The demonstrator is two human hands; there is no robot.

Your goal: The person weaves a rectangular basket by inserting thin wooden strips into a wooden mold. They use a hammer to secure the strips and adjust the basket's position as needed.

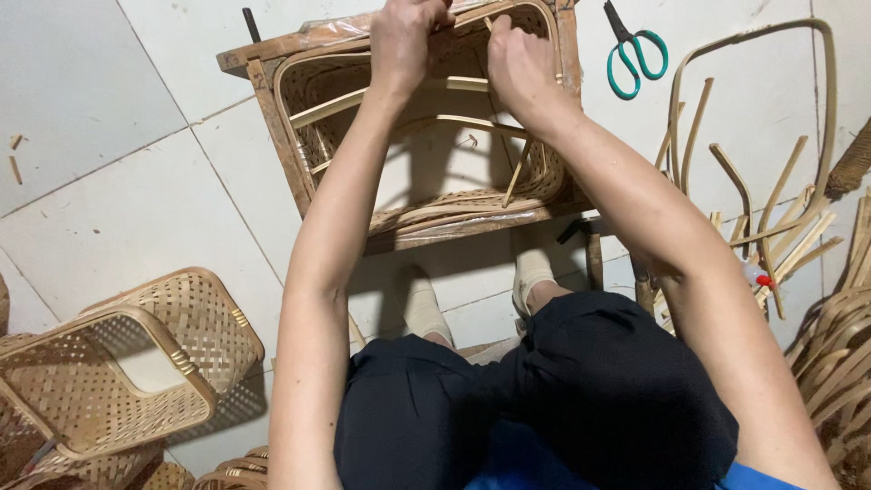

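Seen from above, a seated person reaches both arms forward to a half-woven bamboo basket (435,136) that sits inside a wooden frame (272,118) on a pale tiled floor (118,209), at the top centre of the view. The left hand (406,36) grips the basket's far rim with fingers curled shut over it; the right hand (517,59) is closed on the same rim just beside it, fingers bunched around a thin bamboo strip (490,23). The tops of both hands run into the upper edge of the picture, so the fingertips are partly cut off.

Open floor lies to the left of the frame and between the frame and the person's knees; the right side is crowded. One pair of green-handled scissors (635,54) lies on the tiles right of the frame. Beyond it sits a loose heap of bent bamboo strips (762,209), too tangled to count, and more curved strips (835,354) run off the right edge.

At lower left, two finished woven baskets (136,363) with handles are stacked aslant, with parts of further ones cut off by the bottom and left edges. Two feet in light socks (426,304) show under the frame. A small white and red object (755,275) among the strips is too small to make out.
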